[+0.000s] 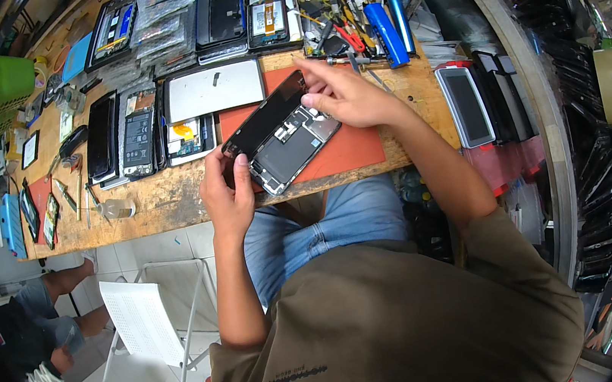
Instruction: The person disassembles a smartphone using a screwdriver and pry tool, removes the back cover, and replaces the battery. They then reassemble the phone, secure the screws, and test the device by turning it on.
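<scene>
On the left, there it was: the left hand (225, 193), thumb and fingers pinching the lower left end of the black screen (264, 113), which stood tilted up along the far long side of an open phone body (295, 149). That screen looked the touchy part: thin, light, stiff, slick enough to slide off a dry fingertip, and likely to crack if bent (glass forgives nobody), so its two short ends seemed the sensible hold.

Next along, the phone body lay slantwise on the orange mat (363, 149) near the front edge of the wooden bench (164, 217), insides up. It seemed the heavier half, best steadied by its rim, away from the black battery (283, 160) and the small metal parts (290, 127). And over on the right, the right hand (352, 95) had the screen's upper right end between thumb and forefinger!

Now for what escaped the eye, leftmost first: another person (33, 331) was cut off by the dark rim. The left fingertips sat hidden behind the screen. Whether a ribbon joined screen to body, nobody could tell, nor where the right hand's remaining fingers rested.
</scene>
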`<state>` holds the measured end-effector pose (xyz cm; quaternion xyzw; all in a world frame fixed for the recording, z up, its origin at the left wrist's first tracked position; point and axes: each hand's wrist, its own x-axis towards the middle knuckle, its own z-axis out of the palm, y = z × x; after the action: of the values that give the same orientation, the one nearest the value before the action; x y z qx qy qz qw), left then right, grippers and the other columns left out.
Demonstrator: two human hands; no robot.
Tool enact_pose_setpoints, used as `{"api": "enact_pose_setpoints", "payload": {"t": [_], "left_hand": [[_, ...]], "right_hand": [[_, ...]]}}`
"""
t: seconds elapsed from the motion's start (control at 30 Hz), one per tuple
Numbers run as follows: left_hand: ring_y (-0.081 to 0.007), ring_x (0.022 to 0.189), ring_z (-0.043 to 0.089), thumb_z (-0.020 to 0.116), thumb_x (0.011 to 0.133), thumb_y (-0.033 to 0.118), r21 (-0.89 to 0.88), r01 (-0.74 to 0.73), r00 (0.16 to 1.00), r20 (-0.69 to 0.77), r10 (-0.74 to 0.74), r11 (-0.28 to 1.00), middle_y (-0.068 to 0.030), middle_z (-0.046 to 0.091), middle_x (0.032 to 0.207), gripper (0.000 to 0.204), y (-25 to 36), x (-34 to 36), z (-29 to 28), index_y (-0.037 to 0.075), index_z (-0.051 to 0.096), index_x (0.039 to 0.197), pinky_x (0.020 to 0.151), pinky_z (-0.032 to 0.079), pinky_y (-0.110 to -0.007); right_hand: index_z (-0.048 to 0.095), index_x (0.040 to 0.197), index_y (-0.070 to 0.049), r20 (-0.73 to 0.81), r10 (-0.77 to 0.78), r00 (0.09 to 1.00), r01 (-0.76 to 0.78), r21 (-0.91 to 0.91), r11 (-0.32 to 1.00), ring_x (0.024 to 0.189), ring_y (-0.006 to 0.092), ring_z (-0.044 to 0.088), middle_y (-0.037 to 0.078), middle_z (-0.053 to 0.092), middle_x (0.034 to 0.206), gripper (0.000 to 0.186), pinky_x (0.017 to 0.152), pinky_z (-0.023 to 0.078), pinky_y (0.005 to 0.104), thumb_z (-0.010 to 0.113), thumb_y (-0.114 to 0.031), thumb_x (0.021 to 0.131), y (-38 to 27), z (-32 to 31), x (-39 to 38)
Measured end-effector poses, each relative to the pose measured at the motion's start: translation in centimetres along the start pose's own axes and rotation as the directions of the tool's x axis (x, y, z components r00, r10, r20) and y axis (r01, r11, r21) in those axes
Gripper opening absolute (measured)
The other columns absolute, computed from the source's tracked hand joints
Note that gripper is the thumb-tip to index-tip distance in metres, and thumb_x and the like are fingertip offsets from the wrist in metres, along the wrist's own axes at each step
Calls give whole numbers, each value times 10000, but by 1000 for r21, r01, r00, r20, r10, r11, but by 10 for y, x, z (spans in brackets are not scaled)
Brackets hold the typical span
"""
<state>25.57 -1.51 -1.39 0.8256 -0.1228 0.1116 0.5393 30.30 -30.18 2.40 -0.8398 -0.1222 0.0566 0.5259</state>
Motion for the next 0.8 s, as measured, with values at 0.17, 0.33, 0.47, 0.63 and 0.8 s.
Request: {"api": "enact_pose_setpoints", "payload": {"t": [0.17,0.33,0.47,0.63,0.8], "left_hand": [[-247,986,726,660,1027,76,-59,4,999,-41,-7,998,-167,727,1079,324,2,-9,3,-33,564,1317,894,563,-362],[-322,1147,651,656,971,-5,155,-158,940,-279,196,975,-197,668,1182,413,14,-29,7,-34,542,1366,1044,505,-416],[-395,1309,595,701,901,39,395,-465,883,265,387,792,-206,615,1402,470,40,-59,22,-6,619,1361,1120,448,-485],[-393,1471,455,655,989,342,522,-434,869,458,188,734,-203,487,1587,628,58,-69,43,17,533,1513,1200,357,-515],[-382,1259,627,701,956,142,325,-318,902,392,179,890,-198,662,1328,394,57,-44,24,8,663,1325,1068,470,-483]], "right_hand": [[609,1288,-6,24,-12,1000,11,29,1000,935,250,684,123,711,1015,315,814,536,399,629,-221,1057,4,3,2],[597,1090,3,-12,29,1000,-30,-99,995,905,343,669,200,670,962,204,776,498,445,617,-195,1046,-2,0,-21],[565,1050,9,-109,-84,991,66,-158,985,912,430,616,219,618,932,163,792,483,474,620,-143,1025,5,6,-40],[563,1021,1,-217,-113,970,72,-188,979,890,437,592,210,606,918,121,777,471,490,634,-94,1000,15,18,-47],[576,1022,7,-286,-248,926,184,-231,955,873,430,586,202,611,919,115,770,467,505,630,-93,1003,16,25,-47]]}}
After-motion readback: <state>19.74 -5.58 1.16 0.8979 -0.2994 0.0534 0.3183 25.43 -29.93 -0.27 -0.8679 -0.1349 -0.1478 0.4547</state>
